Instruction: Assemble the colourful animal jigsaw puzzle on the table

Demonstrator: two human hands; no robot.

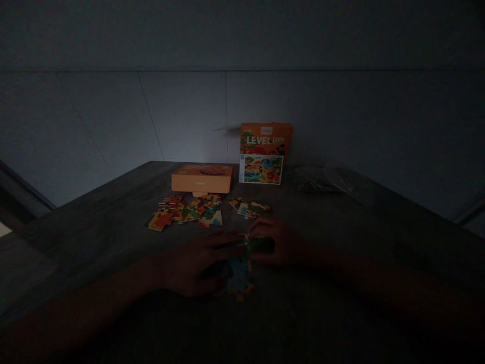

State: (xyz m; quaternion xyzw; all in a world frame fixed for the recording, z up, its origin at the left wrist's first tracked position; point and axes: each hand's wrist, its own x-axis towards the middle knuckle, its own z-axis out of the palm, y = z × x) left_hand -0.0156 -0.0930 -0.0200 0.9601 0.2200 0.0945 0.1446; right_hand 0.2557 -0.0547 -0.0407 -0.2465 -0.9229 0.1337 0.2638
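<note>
Working in deep gloom, the person lays the left hand over the far-left side of a small jigsaw patch, its fingers long and spread, the thumb well apart from them. The patch lies flat on the grey counter, between the two hands and nearest the person. At its far right corner the right hand arches, fingers and thumb curled around a dark green area; from where I stand I cannot tell whether they pinch it or only rest there.

Beyond lie a heap of loose jigsaw pieces and a smaller cluster, then an orange box lying flat and an upright "LEVEL UP!" box; to their right is a clear plastic bag.

The pieces look like stiff, light card, not slippery, though knobs could bend or fray. I'd take one by opposite edges, and slide the patch flat, since lifting by a corner might break its joints.
</note>
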